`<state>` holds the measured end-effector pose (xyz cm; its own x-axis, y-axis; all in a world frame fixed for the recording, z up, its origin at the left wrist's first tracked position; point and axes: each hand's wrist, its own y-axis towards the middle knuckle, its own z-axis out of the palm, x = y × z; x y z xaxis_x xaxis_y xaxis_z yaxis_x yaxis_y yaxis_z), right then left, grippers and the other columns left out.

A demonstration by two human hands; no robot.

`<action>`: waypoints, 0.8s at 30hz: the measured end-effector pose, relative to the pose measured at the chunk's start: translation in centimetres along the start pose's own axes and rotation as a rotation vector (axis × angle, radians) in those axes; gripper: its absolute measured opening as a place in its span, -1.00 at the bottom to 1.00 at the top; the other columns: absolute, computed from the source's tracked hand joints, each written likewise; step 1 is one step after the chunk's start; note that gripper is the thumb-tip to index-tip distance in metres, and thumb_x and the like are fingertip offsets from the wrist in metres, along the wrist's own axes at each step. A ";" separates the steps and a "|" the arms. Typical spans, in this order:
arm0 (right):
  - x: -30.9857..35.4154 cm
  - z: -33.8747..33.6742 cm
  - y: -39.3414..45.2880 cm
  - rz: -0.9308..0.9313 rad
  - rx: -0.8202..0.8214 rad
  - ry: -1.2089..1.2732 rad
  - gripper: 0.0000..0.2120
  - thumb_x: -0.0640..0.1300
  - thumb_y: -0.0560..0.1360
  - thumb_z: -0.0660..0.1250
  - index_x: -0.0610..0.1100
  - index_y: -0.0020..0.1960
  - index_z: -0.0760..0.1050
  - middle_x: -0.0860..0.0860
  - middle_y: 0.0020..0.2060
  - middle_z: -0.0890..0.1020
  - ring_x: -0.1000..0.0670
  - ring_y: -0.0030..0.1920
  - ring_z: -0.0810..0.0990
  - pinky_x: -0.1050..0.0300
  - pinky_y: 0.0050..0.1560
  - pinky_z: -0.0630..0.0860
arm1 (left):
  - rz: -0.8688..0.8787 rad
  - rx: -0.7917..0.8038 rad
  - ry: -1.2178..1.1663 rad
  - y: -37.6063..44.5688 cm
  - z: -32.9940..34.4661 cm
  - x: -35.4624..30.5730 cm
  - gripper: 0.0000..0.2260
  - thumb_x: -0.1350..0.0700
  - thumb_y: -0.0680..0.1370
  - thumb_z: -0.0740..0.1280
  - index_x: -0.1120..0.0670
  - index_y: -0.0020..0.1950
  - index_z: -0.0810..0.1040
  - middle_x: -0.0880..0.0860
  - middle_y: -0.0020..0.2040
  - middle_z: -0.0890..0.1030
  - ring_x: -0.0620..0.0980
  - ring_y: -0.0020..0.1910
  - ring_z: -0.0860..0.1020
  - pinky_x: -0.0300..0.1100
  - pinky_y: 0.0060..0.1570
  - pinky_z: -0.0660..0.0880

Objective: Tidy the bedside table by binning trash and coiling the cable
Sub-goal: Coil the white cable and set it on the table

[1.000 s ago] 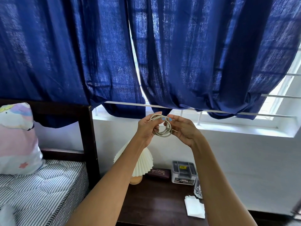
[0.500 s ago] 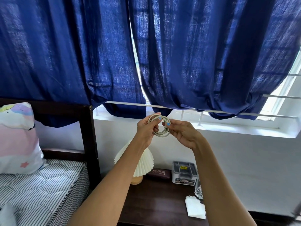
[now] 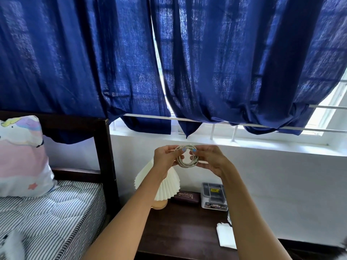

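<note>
The light, springy cable point(image 3: 187, 160), wound into a small coil, is pinched at opposite rims by the left hand point(image 3: 165, 156) and right hand point(image 3: 210, 159), and likely unwinds if either grip eases.

Daylight enters through the window point(image 3: 324, 117) behind the blue curtains point(image 3: 234, 62), which glow where backlit; the uncovered panes at right are overexposed. The worktop point(image 3: 184, 233) below is dim and lies in shadow. Wide-angle distortion bends the edges, and a blurred object sits at the bottom-left corner.
</note>
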<state>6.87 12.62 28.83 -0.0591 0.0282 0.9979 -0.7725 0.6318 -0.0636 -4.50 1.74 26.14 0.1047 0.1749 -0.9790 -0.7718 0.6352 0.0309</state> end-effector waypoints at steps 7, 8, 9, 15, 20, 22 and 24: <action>-7.2 1.5 1.4 0.182 -0.046 -0.039 -0.83 -0.33 0.49 0.32 -0.33 0.07 0.55 -0.15 -0.21 0.63 -0.04 -0.24 0.61 0.08 -0.16 0.60 | -0.293 0.069 0.041 -1.0 -3.0 5.8 -0.77 0.38 0.39 0.42 0.31 0.04 0.55 0.15 -0.23 0.62 -0.01 -0.31 0.61 -0.13 -0.20 0.62; -8.6 1.7 1.6 0.209 -0.043 -0.032 -0.81 -0.33 0.49 0.31 -0.34 0.09 0.54 -0.18 -0.17 0.63 -0.06 -0.22 0.60 0.03 -0.09 0.60 | -0.325 0.052 0.038 -1.1 -3.3 6.9 -0.78 0.39 0.40 0.41 0.30 0.03 0.54 0.15 -0.24 0.61 -0.01 -0.32 0.60 -0.08 -0.13 0.60; -10.1 2.0 1.7 0.242 -0.035 -0.026 -0.79 -0.33 0.50 0.31 -0.35 0.12 0.53 -0.21 -0.12 0.62 -0.06 -0.21 0.59 -0.01 -0.03 0.58 | -0.358 0.031 0.030 -1.3 -3.7 8.2 -0.80 0.40 0.41 0.39 0.29 0.02 0.54 0.15 -0.25 0.59 -0.01 -0.33 0.59 -0.06 -0.09 0.58; -18.8 3.2 2.5 0.420 -0.020 -0.065 -0.77 -0.33 0.51 0.30 -0.34 0.16 0.52 -0.18 -0.13 0.59 0.00 -0.24 0.55 0.10 -0.15 0.54 | -0.504 -0.046 0.049 -2.0 -6.0 16.3 -0.75 0.41 0.42 0.38 0.37 0.09 0.54 0.14 -0.22 0.59 0.01 -0.25 0.56 -0.19 -0.32 0.60; -24.7 4.5 3.6 0.509 -0.083 -0.099 -0.80 -0.31 0.46 0.37 -0.30 0.09 0.57 -0.18 -0.10 0.62 -0.06 -0.11 0.58 0.02 -0.16 0.60 | -0.590 -0.292 0.155 -1.5 -7.8 22.0 -0.72 0.37 0.30 0.52 0.29 -0.05 0.55 0.27 -0.07 0.62 0.17 -0.11 0.62 0.00 -0.19 0.61; -26.4 5.1 4.3 0.505 -0.166 -0.117 -0.85 -0.28 0.41 0.43 -0.22 -0.02 0.59 -0.14 -0.15 0.64 -0.03 -0.18 0.60 0.06 -0.23 0.60 | -0.593 -0.363 0.179 -0.9 -8.4 23.4 -0.70 0.34 0.26 0.56 0.25 -0.10 0.54 0.25 -0.10 0.62 0.14 -0.16 0.62 -0.08 -0.30 0.59; -27.5 5.7 5.0 0.483 -0.244 -0.154 -0.90 -0.25 0.37 0.49 -0.14 -0.18 0.58 -0.09 -0.24 0.64 0.04 -0.30 0.59 0.16 -0.37 0.56 | -0.585 -0.379 0.188 -0.3 -8.9 24.4 -0.70 0.32 0.25 0.57 0.27 -0.09 0.56 0.19 -0.18 0.62 0.07 -0.25 0.61 -0.17 -0.38 0.57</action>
<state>0.99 10.62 0.97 -0.4753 0.2566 0.8416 -0.4671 0.7370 -0.4885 -7.27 -0.89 0.45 0.4843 -0.2679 -0.8328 -0.7902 0.2746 -0.5479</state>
